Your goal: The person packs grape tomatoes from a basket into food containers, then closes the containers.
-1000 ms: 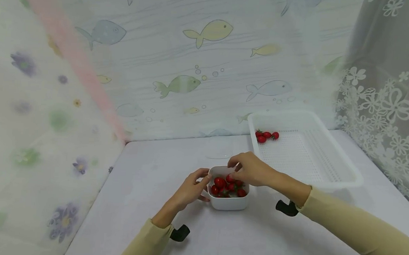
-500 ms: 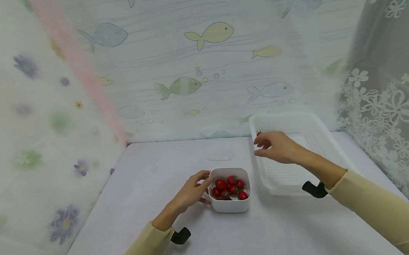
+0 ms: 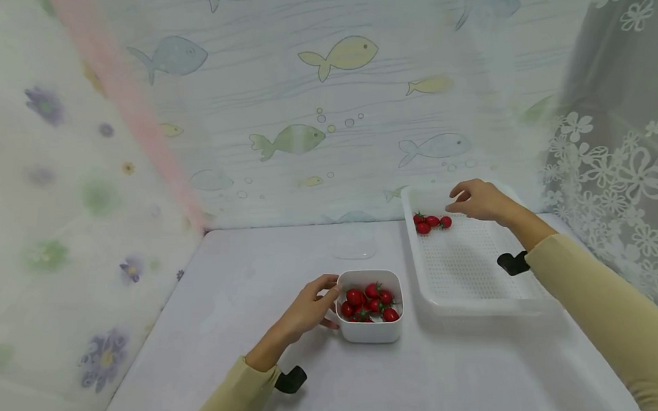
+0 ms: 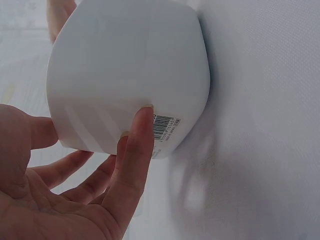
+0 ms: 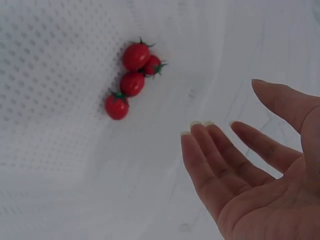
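Observation:
A small white bowl (image 3: 369, 331) holds several red cherry tomatoes (image 3: 370, 299) near the middle of the table. My left hand (image 3: 310, 306) rests against the bowl's left wall, fingers straight along it; the left wrist view shows the fingertips (image 4: 142, 122) touching the bowl (image 4: 130, 70) beside a barcode label. A white perforated tray (image 3: 469, 273) stands to the right, with several cherry tomatoes (image 3: 430, 222) in its far left corner. My right hand (image 3: 474, 199) hovers open over that corner. In the right wrist view its palm (image 5: 250, 170) is empty, with the tomatoes (image 5: 131, 80) lying just beyond it.
A clear flat lid (image 3: 353, 251) lies on the white tablecloth behind the bowl. Printed curtains close in the table at the back, left and right (image 3: 612, 150).
My right hand left the bowl, travelled right and back to the tray's far corner and opened. One more tomato lies in the tray. The left hand stayed on the bowl.

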### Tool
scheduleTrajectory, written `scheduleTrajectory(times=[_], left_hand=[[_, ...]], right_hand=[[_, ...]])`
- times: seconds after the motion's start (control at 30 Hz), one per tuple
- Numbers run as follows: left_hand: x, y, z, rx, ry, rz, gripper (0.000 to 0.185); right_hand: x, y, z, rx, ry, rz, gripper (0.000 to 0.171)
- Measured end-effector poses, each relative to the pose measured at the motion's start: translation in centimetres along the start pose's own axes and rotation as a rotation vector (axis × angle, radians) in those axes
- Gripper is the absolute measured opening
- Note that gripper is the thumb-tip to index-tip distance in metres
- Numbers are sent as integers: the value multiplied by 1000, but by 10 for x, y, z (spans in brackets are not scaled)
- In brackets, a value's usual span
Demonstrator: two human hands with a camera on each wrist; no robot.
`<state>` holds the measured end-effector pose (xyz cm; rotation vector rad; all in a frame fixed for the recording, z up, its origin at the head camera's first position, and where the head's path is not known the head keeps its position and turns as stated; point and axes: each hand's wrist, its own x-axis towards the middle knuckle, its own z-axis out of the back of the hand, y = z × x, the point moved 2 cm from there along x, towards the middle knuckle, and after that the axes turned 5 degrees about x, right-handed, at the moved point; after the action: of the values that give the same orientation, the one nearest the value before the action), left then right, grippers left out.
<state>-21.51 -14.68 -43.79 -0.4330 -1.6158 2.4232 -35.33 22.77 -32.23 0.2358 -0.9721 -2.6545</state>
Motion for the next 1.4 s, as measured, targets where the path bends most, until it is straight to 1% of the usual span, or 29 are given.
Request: scheduleTrajectory(times=[0.07,0.17,0.3,0.37,0.5,0.67,0.77,0.93,1.03,1.13,1.23,1.4], left_hand=[[0,0,1,-1,1,-3,38],[-1,-1,2,-8,4,0,38],[0,0,2,-17,10,2,38],[0,0,1,-15,9,2,38],[-1,1,0,-14,7,2,37],[-1,1,-1,-13,11,4,37],[0,-1,1,-5,3,-2,37],[-1,-1,3,1,9,1,38],[-3,-2,3,5,6,2,38],[-3,-2,2,8,1,4,37],[-2,-1,1,6,3,5,37],[-2,-2,1,7,-4,2,37]], right_hand=[[8,-9,3,43,11,-39,53],[17,-21,3,142,37,-102,56],[26,-37,-1,252,69,-167,60],[28,-43,-5,283,83,-187,62],[32,-56,-12,312,103,-225,63],[37,-69,-17,336,122,-275,65],[40,-74,-21,336,146,-284,65],[49,-84,-31,314,203,-289,65],[56,-88,-40,290,211,-306,66],[63,-88,-46,267,202,-315,64],[66,-87,-50,268,194,-300,58],[69,-82,-52,287,169,-248,40]])
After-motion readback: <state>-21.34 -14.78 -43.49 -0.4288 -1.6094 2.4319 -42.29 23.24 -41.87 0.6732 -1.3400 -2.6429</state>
